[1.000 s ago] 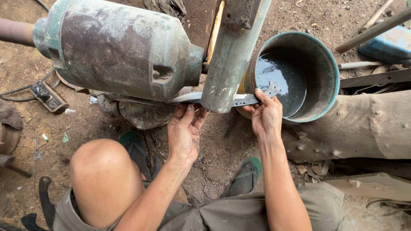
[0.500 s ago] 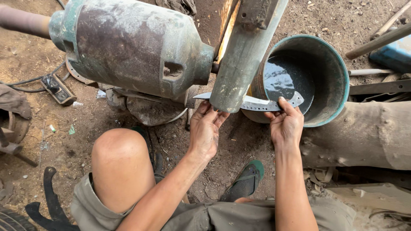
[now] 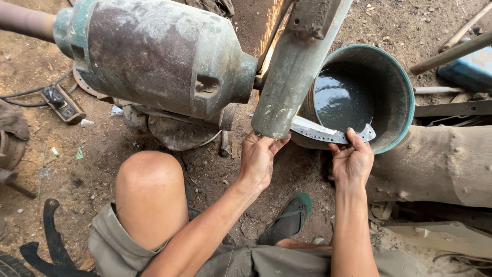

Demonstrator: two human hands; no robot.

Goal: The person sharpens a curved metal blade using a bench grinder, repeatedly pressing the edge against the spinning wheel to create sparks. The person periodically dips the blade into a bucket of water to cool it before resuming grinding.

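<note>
I am squatting on bare, packed dirt (image 3: 128, 138) strewn with pebbles and scraps, in what looks like a rough outdoor work spot. A big, worn green motor housing (image 3: 154, 56) is filling the upper left, and its guard (image 3: 297, 66) is slanting down in front of me, hiding the wheel; sparks (image 3: 269, 25) are flying up behind it. I am holding a flat, curved metal blade (image 3: 328, 134) with a row of small holes against the lower end of that guard. My left hand (image 3: 259, 159) is gripping the blade's left end, fingers curled up under the guard, and my right hand (image 3: 352, 159) is pinching its right end, thumb on top. Just behind the blade a round green bucket (image 3: 400, 82) of dark water is standing, leaning against a thick log (image 3: 435, 164) on the right. A power strip (image 3: 61, 102) with its cable is lying on the ground at left, well apart. My bare knee (image 3: 148, 190) and a green sandal (image 3: 289, 215) are showing below.
</note>
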